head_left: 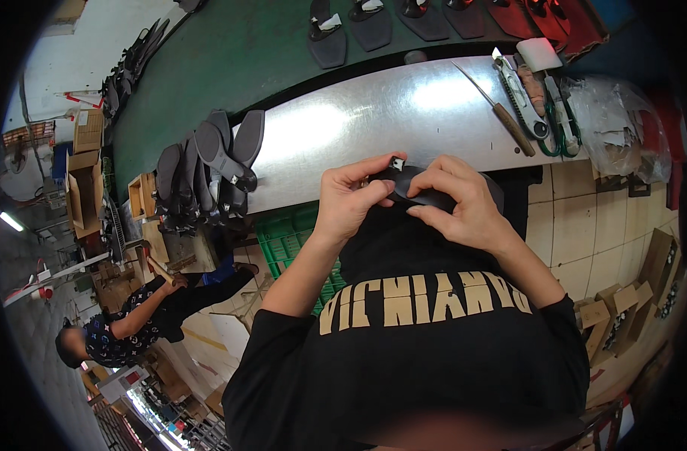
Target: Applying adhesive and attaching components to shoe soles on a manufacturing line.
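Close to my body, just off the near edge of the metal worktop (351,124), I hold a black sandal (405,179) with both hands. My left hand (349,197) pinches one end between thumb and fingers, where a small shiny black-and-white piece (397,163) sticks up. My right hand (462,201) is closed over the middle, its thumb and bent fingers pressing on the strap area. Behind that hand the sole reaches out to the right. What lies under the fingertips is hidden.
Left on the worktop is a pile of black sandals (212,161). On its right lie an awl (501,113), a box cutter (522,94), scissors (561,120) and a plastic bag (621,124). More sandals (328,45) line the green belt (231,45). A green crate (283,237) stands below; a person (144,316) works at left.
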`<state>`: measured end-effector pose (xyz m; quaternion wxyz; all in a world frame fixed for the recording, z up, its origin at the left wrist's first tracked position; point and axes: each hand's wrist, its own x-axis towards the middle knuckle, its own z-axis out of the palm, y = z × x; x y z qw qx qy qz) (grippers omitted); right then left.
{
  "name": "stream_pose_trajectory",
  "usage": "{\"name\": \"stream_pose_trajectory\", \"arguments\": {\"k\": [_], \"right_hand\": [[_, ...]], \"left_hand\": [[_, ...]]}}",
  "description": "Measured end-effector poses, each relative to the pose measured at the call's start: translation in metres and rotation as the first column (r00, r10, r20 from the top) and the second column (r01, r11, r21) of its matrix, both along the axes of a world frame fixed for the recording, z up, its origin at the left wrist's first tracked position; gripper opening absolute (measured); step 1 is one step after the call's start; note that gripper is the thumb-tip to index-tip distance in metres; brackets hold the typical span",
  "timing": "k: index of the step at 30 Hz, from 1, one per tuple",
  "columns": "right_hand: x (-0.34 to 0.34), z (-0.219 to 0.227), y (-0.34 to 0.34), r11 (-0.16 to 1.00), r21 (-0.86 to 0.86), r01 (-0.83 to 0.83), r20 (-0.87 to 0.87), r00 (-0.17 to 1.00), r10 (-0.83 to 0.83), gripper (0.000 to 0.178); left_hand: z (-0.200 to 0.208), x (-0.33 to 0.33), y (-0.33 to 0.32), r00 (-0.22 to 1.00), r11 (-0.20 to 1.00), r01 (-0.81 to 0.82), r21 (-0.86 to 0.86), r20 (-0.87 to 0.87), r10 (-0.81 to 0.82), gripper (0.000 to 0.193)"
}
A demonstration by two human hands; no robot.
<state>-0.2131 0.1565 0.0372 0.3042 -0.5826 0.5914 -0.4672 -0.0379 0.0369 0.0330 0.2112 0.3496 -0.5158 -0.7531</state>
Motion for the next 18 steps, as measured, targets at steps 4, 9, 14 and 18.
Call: {"name": "stream_pose_trajectory", "arguments": {"k": [4, 9, 14, 18], "right_hand": [[0.006, -0.006, 0.000, 0.996, -0.062, 0.065, -0.060, 0.996, -0.069, 0.021], [0.007, -0.007, 0.003, 0.970, -0.221, 0.097, -0.175, 0.975, -0.138, 0.022], [0.006, 0.002, 0.002, 0.953, -0.291, 0.083, -0.195, 0.970, -0.145, 0.026], [0.005, -0.008, 0.005, 0.953, -0.224, 0.205, -0.163, 0.956, -0.245, 0.019]], "left_hand": [[0.002, 0.000, 0.001, 1.000, 1.000, -0.023, 0.002, 0.005, 0.023, 0.039], [0.008, 0.007, -0.008, 0.996, 0.934, 0.077, 0.349, -0.077, -0.054, 0.038], [0.011, 0.004, -0.007, 0.995, 0.915, 0.054, 0.399, -0.093, -0.018, 0.041], [0.009, 0.001, -0.006, 0.989, 0.941, 0.128, 0.312, 0.035, -0.146, 0.038]]}}
